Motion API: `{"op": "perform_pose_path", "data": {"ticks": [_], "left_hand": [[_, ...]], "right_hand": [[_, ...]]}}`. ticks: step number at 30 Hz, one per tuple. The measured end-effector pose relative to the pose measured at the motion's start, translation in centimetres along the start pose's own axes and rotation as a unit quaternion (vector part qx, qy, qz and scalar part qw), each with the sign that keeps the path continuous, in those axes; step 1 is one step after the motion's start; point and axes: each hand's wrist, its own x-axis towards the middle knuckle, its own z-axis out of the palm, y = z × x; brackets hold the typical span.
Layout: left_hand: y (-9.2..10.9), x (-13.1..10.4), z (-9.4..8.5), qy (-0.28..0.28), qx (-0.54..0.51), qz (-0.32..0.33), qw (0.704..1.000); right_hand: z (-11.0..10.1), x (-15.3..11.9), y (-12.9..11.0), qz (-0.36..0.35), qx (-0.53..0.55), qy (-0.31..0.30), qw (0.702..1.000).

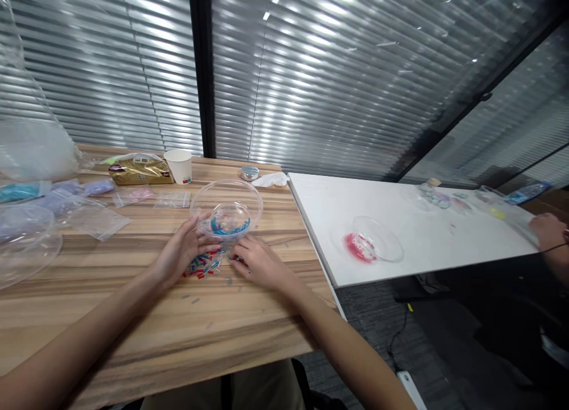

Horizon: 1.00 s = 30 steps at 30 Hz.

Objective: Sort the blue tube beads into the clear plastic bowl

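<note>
Left hand [183,248]: cupping the left side of the clear plastic bowl [227,191], fingers parted; grip unclear.
Right hand [260,260]: bending its fingers beside the red-and-blue tube pieces [202,265]; cannot tell whether pinching any.
Bowl: sitting between both hands, holding blue pieces [219,227].
Paper cup [179,167]: standing behind.

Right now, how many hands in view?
3: left hand at the left side of the clear bowl, right hand at its near side, another person's hand at far right by the white table. That person's other hand may be hidden.
</note>
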Motion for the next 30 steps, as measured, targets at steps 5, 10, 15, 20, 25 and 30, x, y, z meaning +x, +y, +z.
{"op": "perform_pose_path", "data": {"ticks": [5,10,15,20,25,30], "left_hand": [[0.03,0.01,-0.05,0.006,0.007,0.005,1.0],[0.08,0.04,0.07,0.007,-0.005,-0.003,1.0],[0.04,0.15,-0.07,0.016,-0.014,-0.005,1.0],[0.02,0.16,-0.25,0.007,-0.012,0.003,1.0],[0.16,0.09,-0.06,0.028,-0.019,0.003,0.999],[0.21,0.01,0.0,0.028,-0.015,0.006,0.999]], "right_hand": [[-0.1,0.06,-0.07,-0.002,-0.008,-0.005,1.0],[0.02,0.03,-0.02,-0.01,-0.011,0.003,1.0],[0.31,0.02,0.14,-0.011,-0.003,0.007,1.0],[0.33,0.05,0.14,-0.009,-0.005,0.0,1.0],[0.37,0.03,0.17,-0.005,-0.006,-0.004,1.0],[0.38,0.01,0.17,-0.006,-0.013,-0.005,1.0]]}}
